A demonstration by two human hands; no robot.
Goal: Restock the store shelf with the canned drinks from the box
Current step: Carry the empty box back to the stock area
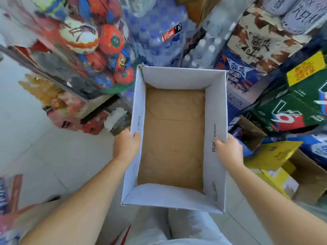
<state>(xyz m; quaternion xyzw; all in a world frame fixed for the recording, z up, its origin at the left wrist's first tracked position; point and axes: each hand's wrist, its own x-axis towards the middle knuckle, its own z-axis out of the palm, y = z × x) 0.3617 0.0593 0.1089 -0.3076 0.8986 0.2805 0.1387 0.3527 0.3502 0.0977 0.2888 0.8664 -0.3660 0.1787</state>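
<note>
I hold an open cardboard box (215, 106) in front of me, above the floor. Its walls are white inside and its bottom is bare brown cardboard, with no cans in it. My left hand (126, 145) grips the left wall, thumb over the rim. My right hand (229, 150) grips the right wall the same way. No loose canned drinks show anywhere in the head view.
Shrink-wrapped water bottle packs (159, 36) are stacked straight ahead. A netted bundle of colourful balls (99, 45) hangs at the left. Green drink cartons (292, 110) and yellow cartons (276, 156) pile up at the right. White tiled floor (35, 138) lies to the left.
</note>
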